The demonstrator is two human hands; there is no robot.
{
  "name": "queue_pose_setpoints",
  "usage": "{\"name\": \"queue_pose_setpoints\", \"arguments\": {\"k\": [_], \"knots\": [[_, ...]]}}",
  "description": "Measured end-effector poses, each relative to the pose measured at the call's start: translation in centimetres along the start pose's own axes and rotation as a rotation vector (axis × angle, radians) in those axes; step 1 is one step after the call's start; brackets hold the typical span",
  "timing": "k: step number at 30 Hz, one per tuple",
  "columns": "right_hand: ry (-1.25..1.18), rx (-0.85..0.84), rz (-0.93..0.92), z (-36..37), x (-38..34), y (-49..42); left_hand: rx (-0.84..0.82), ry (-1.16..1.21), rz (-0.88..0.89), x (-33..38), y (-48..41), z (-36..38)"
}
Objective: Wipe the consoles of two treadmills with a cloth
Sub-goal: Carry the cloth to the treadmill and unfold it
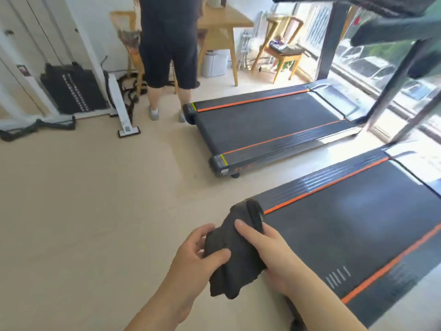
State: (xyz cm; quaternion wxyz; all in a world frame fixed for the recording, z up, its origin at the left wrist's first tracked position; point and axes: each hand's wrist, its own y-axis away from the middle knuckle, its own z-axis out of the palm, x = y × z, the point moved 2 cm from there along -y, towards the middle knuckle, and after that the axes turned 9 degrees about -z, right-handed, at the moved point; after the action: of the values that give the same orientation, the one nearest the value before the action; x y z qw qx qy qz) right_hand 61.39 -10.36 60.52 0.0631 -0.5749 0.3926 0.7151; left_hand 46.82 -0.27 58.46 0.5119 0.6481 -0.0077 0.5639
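A dark grey cloth (pixel 235 256) hangs bunched between both my hands, low in the middle of the view. My left hand (pixel 193 261) grips its left side with thumb and curled fingers. My right hand (pixel 269 254) holds its right side, fingers laid over the top. Beneath my hands lies the near treadmill (pixel 358 225), its black belt edged with orange stripes. The far treadmill (pixel 269 125) lies parallel beyond it. Dark console and handrail parts (pixel 391 27) show at the top right, blurred and cut off by the frame.
A person in dark shorts (pixel 168 56) stands at the far treadmill's rear end, facing away. Behind them are a wooden table (pixel 224 20) and chairs (pixel 284 53). A white weight machine (pixel 76 91) stands at the left. A large window runs along the right.
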Motion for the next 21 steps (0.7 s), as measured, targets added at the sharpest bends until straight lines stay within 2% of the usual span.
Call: {"name": "queue_pose_setpoints", "arguments": {"k": [4,7,10,15,21], "knots": [[-0.057,0.094,0.038,0.5,-3.3,-4.2,0.067,-0.125,0.045,4.4,-4.6,-0.9],[-0.079,0.200,0.013,1.9,-7.2,-10.9,0.098,-0.303,0.176,9.6,-10.8,-2.5],[-0.146,0.288,-0.007,2.9,-12.1,-17.8,-0.028,-0.452,0.323,16.4,-16.4,-3.0],[-0.210,0.417,-0.039,1.8,-20.6,-27.0,-0.227,-0.580,0.325,27.0,-24.1,-0.9],[-0.115,0.417,-0.097,-5.3,-29.8,-37.5,-0.298,-0.762,0.399,39.7,-35.1,5.7]]}}
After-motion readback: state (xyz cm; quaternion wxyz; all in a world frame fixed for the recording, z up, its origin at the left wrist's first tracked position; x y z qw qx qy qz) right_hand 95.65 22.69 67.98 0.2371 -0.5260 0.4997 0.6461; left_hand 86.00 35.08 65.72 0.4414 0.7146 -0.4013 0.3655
